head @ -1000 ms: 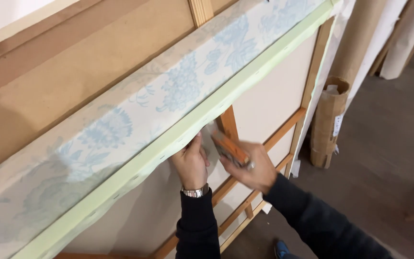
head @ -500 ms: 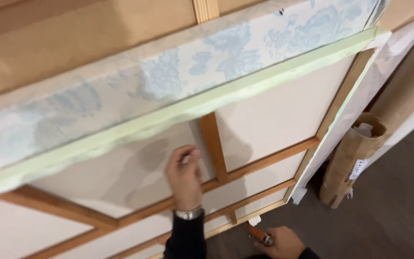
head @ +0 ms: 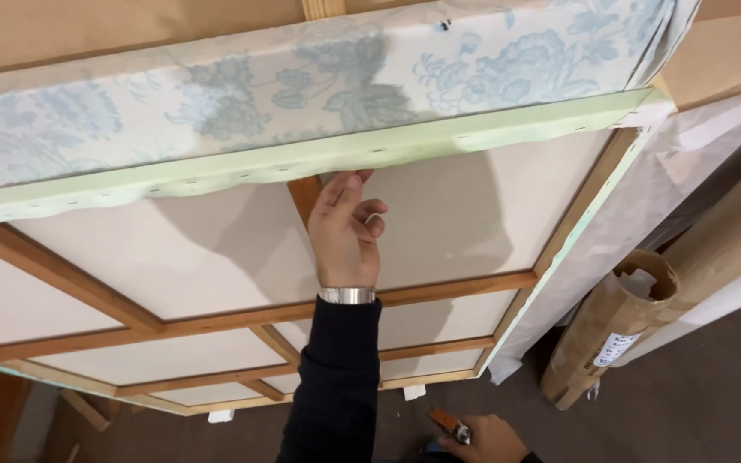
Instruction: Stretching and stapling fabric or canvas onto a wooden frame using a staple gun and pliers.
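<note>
A large stretcher frame (head: 242,319) of wooden bars leans in front of me, back side facing me, covered in pale blue floral fabric (head: 319,86). The fabric's green edge (head: 302,159) is folded over the top bar and stapled. My left hand (head: 345,227), with a metal watch at the wrist, reaches up. Its thumb and index fingertip touch the underside of the green edge beside the vertical centre bar, the other fingers loosely curled. My right hand (head: 486,439) is low at the bottom of the view, closed around an orange-handled tool (head: 448,422).
A brown cardboard tube (head: 611,330) leans at the right, next to white sheeting (head: 645,214) that hangs off the frame's right side. Brown board (head: 113,30) stands behind the frame. A grey floor (head: 688,403) lies below.
My right hand has dropped with the orange tool from the fabric edge to the floor area. My left hand has moved up to touch the green edge. The view has shifted right.
</note>
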